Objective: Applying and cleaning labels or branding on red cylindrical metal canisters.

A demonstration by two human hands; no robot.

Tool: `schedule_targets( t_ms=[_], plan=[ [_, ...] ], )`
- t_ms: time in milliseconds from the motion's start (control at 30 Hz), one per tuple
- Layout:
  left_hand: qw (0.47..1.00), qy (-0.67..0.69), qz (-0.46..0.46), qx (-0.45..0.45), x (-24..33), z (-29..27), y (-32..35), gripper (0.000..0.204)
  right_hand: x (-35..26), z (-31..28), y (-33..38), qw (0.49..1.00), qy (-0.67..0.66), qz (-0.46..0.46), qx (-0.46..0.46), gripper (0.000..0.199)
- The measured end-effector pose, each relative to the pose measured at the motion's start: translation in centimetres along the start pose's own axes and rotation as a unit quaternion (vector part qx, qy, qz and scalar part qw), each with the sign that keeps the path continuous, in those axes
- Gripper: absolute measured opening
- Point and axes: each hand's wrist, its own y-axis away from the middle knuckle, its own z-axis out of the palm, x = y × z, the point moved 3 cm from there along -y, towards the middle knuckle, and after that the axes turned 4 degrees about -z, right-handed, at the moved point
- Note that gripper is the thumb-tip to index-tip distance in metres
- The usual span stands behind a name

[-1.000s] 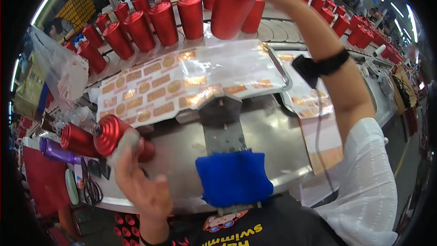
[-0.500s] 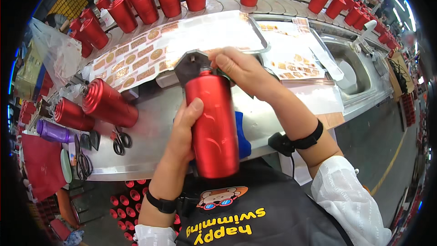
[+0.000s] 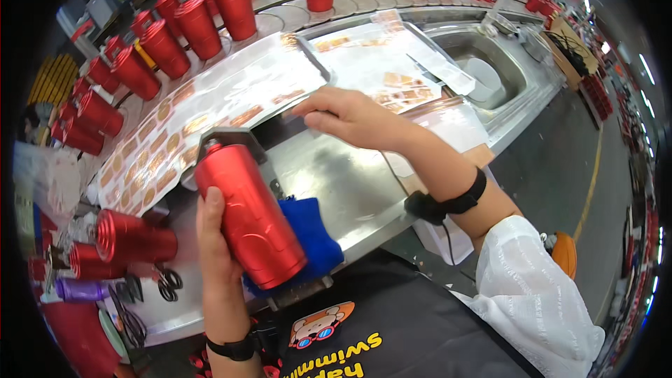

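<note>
A glossy red metal bottle [image 3: 252,220] with a narrow neck lies tilted across a dark metal holder [image 3: 231,134] and a blue cloth [image 3: 315,231]. My left hand [image 3: 215,238] grips its left side, thumb along the wall and the other fingers mostly hidden beneath. Off to the right, my right hand [image 3: 343,115] hovers above the bench beside the label sheets, apart from the bottle. Its index finger reaches out to the left with the thumb below it, and nothing shows between them.
Printed label sheets [image 3: 157,141] lie beyond the holder. Red bottles [image 3: 235,10] line the curved conveyor behind. At left are two more red bottles [image 3: 136,236] and black scissors [image 3: 168,283]. A sink [image 3: 483,63] is set in at far right.
My right hand has come off the bottle's neck and is now apart from it. The bottle has been laid into the holder, tilting left, with my left hand still on it. The view has shifted.
</note>
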Motion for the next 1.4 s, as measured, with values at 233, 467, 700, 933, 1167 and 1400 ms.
schedule_targets(
  t_ms=[233, 467, 700, 933, 1167, 1400],
  plan=[
    [0.993, -0.096, 0.062, 0.029, -0.1, -0.7, 0.1, 0.058, 13.2, -12.4, -0.8, 0.887, 0.399, 0.193, -0.128, 0.029],
    [0.988, -0.132, 0.062, 0.044, -0.8, -2.1, -0.1, 0.074, 18.9, -15.4, 2.0, 0.861, 0.363, 0.276, -0.227, 0.028],
    [0.994, -0.083, 0.034, 0.061, -1.3, -2.7, 0.7, 0.071, 14.0, -13.8, 7.9, 0.840, 0.422, 0.298, -0.167, 0.035],
    [0.992, -0.079, 0.027, 0.098, -1.0, -2.4, 0.8, 0.065, 16.2, -14.3, 8.0, 0.767, 0.482, 0.370, -0.205, 0.033],
    [0.996, -0.051, 0.009, 0.073, -1.2, -2.2, 0.4, 0.068, 20.5, -14.3, 6.7, 0.764, 0.455, 0.442, -0.119, 0.069],
    [0.992, -0.095, 0.062, 0.059, -1.1, -2.4, -0.1, 0.064, 21.5, -14.5, 6.2, 0.770, 0.416, 0.462, -0.143, 0.060]
  ],
)
